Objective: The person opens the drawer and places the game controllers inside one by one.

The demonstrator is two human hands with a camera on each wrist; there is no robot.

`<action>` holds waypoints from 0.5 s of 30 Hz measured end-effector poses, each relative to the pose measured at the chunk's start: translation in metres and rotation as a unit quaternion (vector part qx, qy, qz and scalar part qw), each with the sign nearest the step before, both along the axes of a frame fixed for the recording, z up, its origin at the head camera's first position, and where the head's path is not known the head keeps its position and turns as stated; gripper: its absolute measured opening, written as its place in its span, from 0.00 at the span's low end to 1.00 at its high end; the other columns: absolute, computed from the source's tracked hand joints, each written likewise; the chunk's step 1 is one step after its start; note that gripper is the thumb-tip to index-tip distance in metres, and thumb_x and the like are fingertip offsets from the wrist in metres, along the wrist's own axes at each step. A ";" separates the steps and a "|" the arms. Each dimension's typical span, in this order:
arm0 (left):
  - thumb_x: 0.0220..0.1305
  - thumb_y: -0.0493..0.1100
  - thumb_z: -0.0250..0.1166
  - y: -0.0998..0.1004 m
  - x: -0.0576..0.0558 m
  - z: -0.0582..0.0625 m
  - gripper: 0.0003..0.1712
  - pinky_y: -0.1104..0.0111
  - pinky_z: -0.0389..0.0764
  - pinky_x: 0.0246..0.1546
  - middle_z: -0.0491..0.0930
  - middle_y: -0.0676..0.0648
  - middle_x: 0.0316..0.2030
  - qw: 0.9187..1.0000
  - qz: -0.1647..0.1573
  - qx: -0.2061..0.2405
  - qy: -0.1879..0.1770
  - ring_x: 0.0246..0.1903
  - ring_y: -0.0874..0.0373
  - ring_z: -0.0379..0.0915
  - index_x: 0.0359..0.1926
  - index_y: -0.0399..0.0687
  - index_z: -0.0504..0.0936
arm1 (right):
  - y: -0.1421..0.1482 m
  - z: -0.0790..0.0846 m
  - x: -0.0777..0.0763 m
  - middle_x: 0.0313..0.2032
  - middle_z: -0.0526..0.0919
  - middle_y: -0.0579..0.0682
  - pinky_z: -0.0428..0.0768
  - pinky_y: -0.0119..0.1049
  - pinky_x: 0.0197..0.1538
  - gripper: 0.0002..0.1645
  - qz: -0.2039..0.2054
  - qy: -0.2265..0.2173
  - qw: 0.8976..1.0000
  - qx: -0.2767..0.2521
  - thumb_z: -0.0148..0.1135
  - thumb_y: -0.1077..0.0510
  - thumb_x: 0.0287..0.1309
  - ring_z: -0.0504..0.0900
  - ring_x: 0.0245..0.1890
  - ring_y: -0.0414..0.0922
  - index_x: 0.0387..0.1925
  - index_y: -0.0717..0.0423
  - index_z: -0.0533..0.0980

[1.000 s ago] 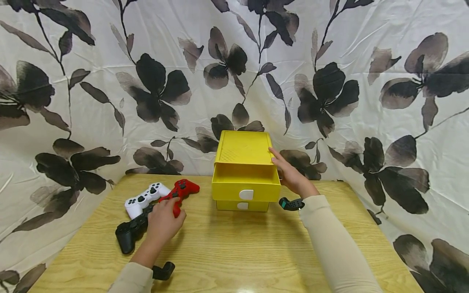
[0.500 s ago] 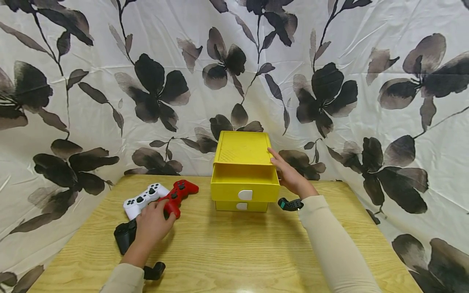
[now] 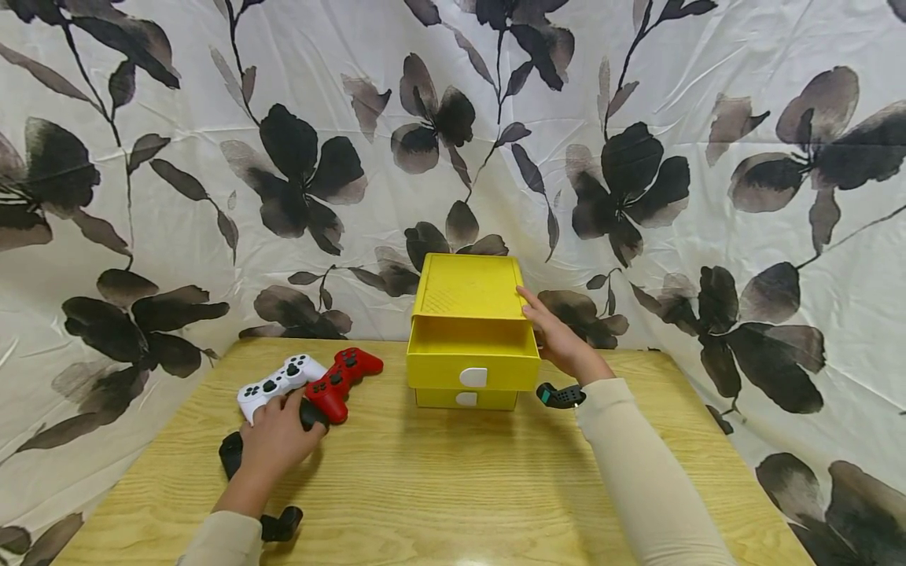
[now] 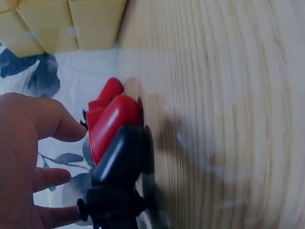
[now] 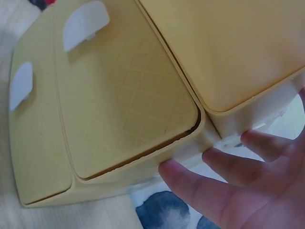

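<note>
Over a black game controller (image 3: 232, 454) my left hand (image 3: 279, 440) is spread, covering most of it in the head view. The left wrist view shows the thumb and fingers apart beside the black controller (image 4: 119, 162), with a red game controller (image 4: 112, 126) just beyond. In the head view the red controller (image 3: 340, 385) lies next to a white game controller (image 3: 283, 381). A yellow drawer box (image 3: 470, 287) has its upper drawer (image 3: 442, 369) pulled out, and no contents show inside. My right hand (image 3: 562, 339) rests extended fingertips (image 5: 174, 169) along the box's right side.
White pull tabs (image 3: 473, 377) mark the drawer fronts. All stands on a light wooden table (image 3: 439, 487), backed by a floral cloth (image 3: 453, 173). Dark wrist-worn devices (image 3: 281, 524) show at both sleeves.
My left hand has moved left and toward me, from the red controller's lower grip to over the black controller. The right hand stays at the box.
</note>
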State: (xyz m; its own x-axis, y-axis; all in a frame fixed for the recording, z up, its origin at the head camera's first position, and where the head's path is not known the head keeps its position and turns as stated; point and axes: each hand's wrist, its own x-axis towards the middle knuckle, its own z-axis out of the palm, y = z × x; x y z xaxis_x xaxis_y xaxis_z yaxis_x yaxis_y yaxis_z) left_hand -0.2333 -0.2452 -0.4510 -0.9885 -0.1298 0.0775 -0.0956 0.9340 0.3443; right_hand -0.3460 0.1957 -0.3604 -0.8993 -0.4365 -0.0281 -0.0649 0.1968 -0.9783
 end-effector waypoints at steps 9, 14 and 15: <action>0.56 0.56 0.60 -0.014 0.002 0.002 0.47 0.28 0.60 0.49 0.61 0.21 0.58 0.999 0.011 -0.022 -0.046 0.56 0.23 0.57 0.71 0.35 0.57 | -0.001 0.002 0.002 0.77 0.39 0.48 0.59 0.68 0.66 0.34 -0.001 0.005 1.000 0.005 0.34 0.35 0.72 0.48 0.74 0.66 0.74 0.23 0.39; 0.56 0.56 0.60 -0.020 0.004 0.002 0.47 0.28 0.62 0.47 0.62 0.20 0.57 0.998 0.009 -0.025 -0.061 0.56 0.21 0.57 0.70 0.34 0.57 | -0.001 0.003 0.003 0.77 0.40 0.49 0.60 0.68 0.66 0.34 -0.001 0.005 1.000 0.004 0.34 0.35 0.72 0.49 0.73 0.66 0.74 0.23 0.39; 0.57 0.56 0.60 -0.022 0.005 0.002 0.47 0.28 0.62 0.47 0.62 0.20 0.57 0.998 0.008 -0.026 -0.062 0.56 0.21 0.57 0.70 0.34 0.57 | -0.001 0.002 0.003 0.77 0.39 0.49 0.60 0.69 0.65 0.34 -0.002 0.004 1.000 0.003 0.34 0.35 0.72 0.50 0.73 0.66 0.74 0.22 0.39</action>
